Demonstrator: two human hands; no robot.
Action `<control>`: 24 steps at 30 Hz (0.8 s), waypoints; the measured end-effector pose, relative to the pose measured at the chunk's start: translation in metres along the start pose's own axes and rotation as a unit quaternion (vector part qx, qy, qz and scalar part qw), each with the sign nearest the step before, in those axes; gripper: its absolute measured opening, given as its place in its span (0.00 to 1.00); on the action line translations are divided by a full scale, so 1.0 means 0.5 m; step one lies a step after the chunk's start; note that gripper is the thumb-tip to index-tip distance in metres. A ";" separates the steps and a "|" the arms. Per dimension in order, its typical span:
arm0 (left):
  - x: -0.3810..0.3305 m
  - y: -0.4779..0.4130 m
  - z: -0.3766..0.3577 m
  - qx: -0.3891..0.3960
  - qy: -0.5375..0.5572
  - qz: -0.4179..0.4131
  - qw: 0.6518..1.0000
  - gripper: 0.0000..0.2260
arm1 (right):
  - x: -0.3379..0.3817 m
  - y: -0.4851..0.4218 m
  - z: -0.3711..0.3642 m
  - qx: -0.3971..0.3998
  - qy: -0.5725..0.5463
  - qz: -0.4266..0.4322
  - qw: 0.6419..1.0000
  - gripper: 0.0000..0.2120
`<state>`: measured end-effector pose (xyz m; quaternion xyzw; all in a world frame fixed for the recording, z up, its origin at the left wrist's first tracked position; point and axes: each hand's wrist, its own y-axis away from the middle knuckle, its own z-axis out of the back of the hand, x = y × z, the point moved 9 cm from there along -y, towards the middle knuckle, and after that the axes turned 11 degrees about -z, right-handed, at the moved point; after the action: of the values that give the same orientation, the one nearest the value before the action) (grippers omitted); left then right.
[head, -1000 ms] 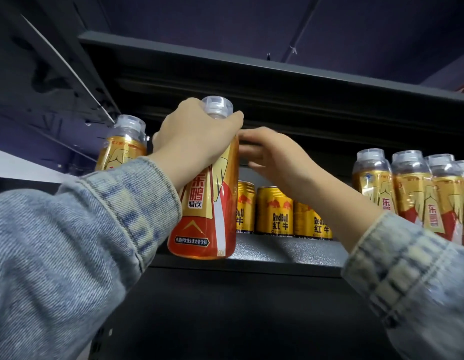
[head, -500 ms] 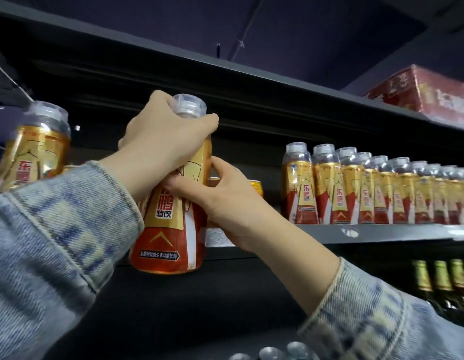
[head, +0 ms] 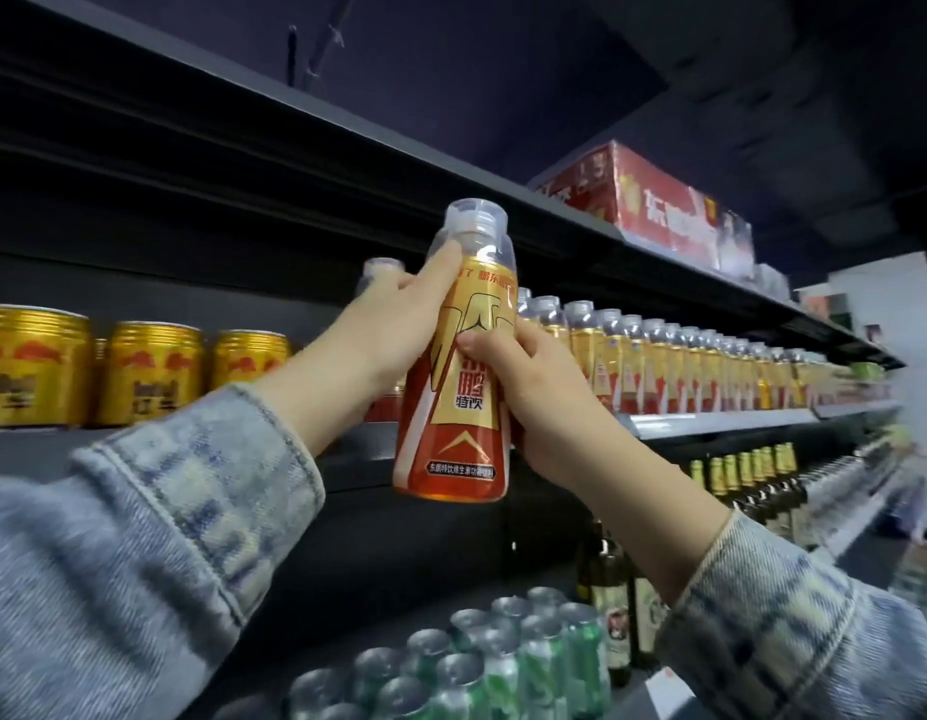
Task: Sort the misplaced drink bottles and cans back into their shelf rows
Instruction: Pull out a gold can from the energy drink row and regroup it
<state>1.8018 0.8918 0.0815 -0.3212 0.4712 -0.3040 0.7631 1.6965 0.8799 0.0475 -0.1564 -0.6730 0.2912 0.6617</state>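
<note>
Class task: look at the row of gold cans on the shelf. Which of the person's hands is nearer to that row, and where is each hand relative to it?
The left. The left hand grips the orange bottle just right of the gold cans. The right hand holds the bottle's far side, farther right of the cans.

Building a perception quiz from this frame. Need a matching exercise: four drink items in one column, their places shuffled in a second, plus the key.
Things:
1. held bottle
2. gold cans
3. green cans
4. red carton

Places:
A. on the top shelf, upper right
B. in both hands, off the shelf
C. lowest in view, below the hands
D. same shelf as the bottle row, at the left

Pairs: 1-B, 2-D, 3-C, 4-A. The left hand grips the bottle near its neck, the right hand at its label.
</note>
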 end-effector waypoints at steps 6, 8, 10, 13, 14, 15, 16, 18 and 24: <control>0.092 0.012 -0.363 0.139 0.198 0.192 0.951 0.24 | -0.035 0.012 0.324 -0.102 0.055 -0.008 0.993 0.06; 0.100 -0.010 -0.484 0.159 0.274 0.255 0.914 0.29 | -0.050 0.012 0.443 -0.127 0.065 -0.016 0.990 0.05; 0.084 -0.037 -0.604 0.163 0.345 0.286 0.879 0.30 | -0.061 0.012 0.557 -0.146 0.078 -0.022 0.986 0.05; 0.049 -0.095 -0.763 0.148 0.387 0.283 0.865 0.25 | -0.060 0.007 0.714 -0.168 0.113 -0.019 0.979 0.06; 0.038 -0.115 -0.812 0.146 0.392 0.280 0.864 0.23 | -0.058 0.003 0.762 -0.173 0.126 -0.020 0.977 0.07; 0.028 -0.134 -0.858 0.144 0.397 0.277 0.863 0.22 | -0.057 -0.001 0.808 -0.177 0.137 -0.022 0.974 0.08; 0.021 -0.153 -0.903 0.146 0.400 0.275 0.862 0.21 | -0.060 -0.006 0.855 -0.180 0.143 -0.027 0.973 0.09; 0.011 -0.185 -0.989 0.154 0.405 0.280 0.857 0.20 | -0.074 -0.018 0.947 -0.187 0.147 -0.046 0.970 0.11; 0.012 -0.279 -1.248 0.163 0.414 0.269 0.854 0.19 | -0.127 -0.061 1.201 -0.205 0.176 -0.053 0.961 0.13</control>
<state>1.2108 0.6752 -0.0316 0.1031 0.7555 -0.2639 0.5907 1.1172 0.7070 0.0422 -0.3016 -0.5989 0.0794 0.7376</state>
